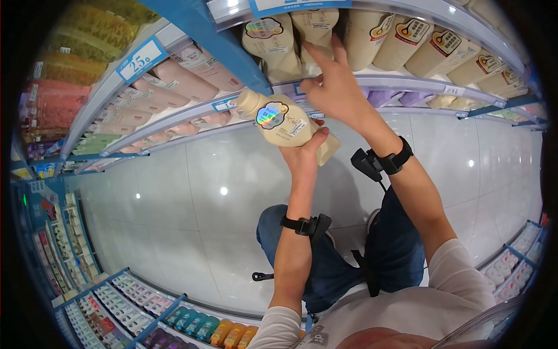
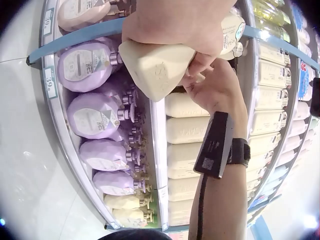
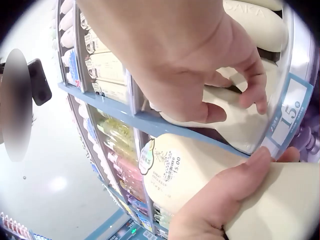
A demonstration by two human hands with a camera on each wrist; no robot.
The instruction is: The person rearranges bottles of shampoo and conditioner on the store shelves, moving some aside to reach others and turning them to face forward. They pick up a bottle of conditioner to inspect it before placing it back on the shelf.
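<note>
In the head view my left hand (image 1: 302, 154) grips a cream-coloured plastic bottle (image 1: 282, 125) round its narrow waist. The bottle lies tilted, its cap toward the left and its cloud-shaped shiny label facing up; the right wrist view shows the thumb (image 3: 240, 185) across it. My right hand (image 1: 343, 93) reaches into the shelf, fingers spread over a matching cream bottle (image 1: 317, 35) in the row. In the right wrist view its fingertips (image 3: 257, 100) are bent loosely just over that bottle's side. Another matching bottle (image 1: 270, 43) stands to its left.
A blue shelf post (image 1: 232, 52) rises left of the cream bottles. Pink bottles (image 1: 174, 81) fill the neighbouring bay; purple pump bottles (image 2: 90, 115) stand one shelf lower. A price tag (image 3: 290, 110) lines the shelf edge. Tiled floor (image 1: 192, 192) lies below, with more stocked shelves behind.
</note>
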